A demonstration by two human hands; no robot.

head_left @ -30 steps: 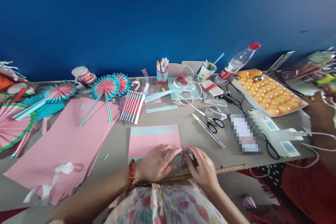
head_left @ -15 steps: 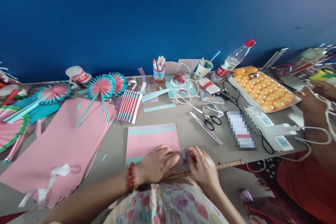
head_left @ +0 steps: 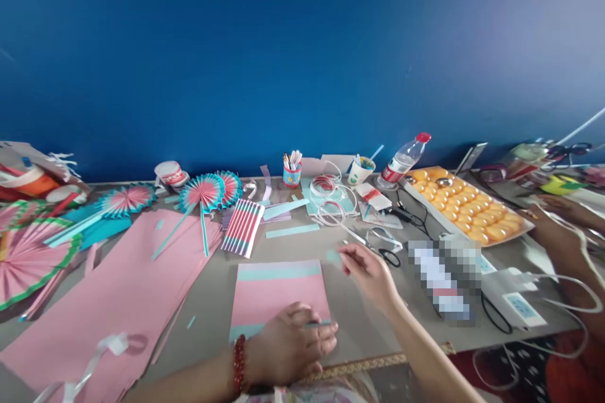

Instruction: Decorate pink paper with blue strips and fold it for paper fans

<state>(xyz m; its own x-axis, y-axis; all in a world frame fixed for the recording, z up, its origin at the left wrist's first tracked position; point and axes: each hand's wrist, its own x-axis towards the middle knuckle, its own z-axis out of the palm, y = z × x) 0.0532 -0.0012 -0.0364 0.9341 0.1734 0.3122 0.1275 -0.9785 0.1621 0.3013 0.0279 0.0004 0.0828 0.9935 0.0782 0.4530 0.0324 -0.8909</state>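
My left hand, with a red bead bracelet at the wrist, lies flat on the lower right of a pink sheet of paper that has pale blue strips along its top and bottom. The fingers are stretched out over the lower strip. To the right of the sheet, my right hand is raised, thumb and fingers pinching a small pale blue paper scrap. Black-handled scissors lie just beyond this hand, partly covered by it.
Large pink sheets lie left, with pleated paper fans and a folded striped paper behind. Toward the wall stand a pen holder, paper cup and bottle. Right are orange packs, a power strip and another person's arm.
My right hand has moved up and away from the pink sheet's edge, carrying the pale blue scrap. My left hand has flattened over the lower right corner. The view has tilted upward.
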